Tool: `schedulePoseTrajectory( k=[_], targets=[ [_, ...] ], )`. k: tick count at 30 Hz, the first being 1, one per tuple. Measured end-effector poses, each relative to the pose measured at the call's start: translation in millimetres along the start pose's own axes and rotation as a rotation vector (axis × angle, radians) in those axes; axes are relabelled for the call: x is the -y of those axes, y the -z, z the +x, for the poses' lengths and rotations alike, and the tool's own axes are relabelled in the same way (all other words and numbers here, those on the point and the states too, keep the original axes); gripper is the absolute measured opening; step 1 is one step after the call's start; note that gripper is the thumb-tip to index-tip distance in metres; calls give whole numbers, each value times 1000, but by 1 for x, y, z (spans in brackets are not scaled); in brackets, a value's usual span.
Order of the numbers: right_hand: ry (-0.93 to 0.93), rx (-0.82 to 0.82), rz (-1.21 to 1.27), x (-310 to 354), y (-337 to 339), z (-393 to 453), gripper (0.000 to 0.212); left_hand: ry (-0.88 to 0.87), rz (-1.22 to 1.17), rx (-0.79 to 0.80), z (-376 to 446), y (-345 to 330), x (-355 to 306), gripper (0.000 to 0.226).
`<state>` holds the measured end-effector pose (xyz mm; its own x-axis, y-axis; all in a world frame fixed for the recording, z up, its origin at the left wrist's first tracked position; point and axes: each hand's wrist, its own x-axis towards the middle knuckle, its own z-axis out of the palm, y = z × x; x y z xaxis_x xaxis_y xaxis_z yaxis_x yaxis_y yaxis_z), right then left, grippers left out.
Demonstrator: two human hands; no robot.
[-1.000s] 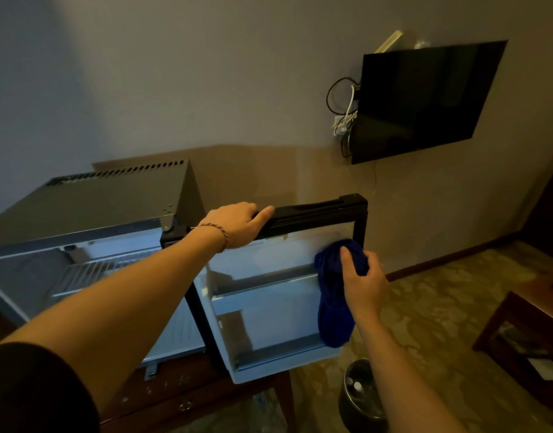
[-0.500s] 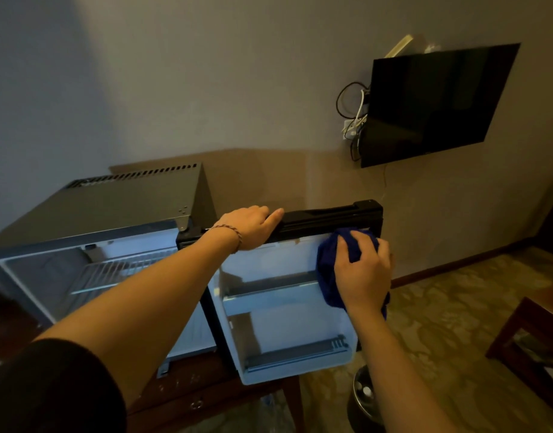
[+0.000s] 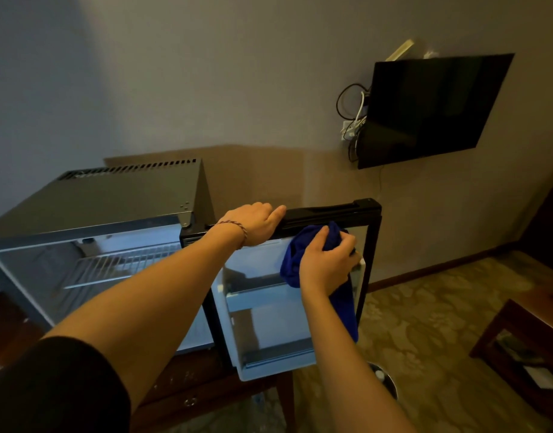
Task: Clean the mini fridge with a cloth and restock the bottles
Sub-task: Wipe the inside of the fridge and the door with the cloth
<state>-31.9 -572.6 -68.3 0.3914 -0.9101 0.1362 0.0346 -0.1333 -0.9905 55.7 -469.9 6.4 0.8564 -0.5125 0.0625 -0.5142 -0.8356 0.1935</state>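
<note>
I stand in what looks like a hotel room: a mini fridge (image 3: 112,214) sits on a wooden desk (image 3: 187,398), a wall-mounted television (image 3: 431,107) hangs to its right, patterned carpet (image 3: 425,307) below.

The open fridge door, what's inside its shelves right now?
The door shelves show no bottles. The right hand holds the blue cloth against the upper inner panel, covering that corner. The left hand grips the door's top edge.
</note>
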Motion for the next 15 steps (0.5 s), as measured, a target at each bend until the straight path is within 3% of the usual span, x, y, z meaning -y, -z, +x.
schedulePoseTrajectory(
  k=[15],
  targets=[
    [-211,181,107,12,-24,-70,24,-9,-53,91,2,9,4,45]
  ],
)
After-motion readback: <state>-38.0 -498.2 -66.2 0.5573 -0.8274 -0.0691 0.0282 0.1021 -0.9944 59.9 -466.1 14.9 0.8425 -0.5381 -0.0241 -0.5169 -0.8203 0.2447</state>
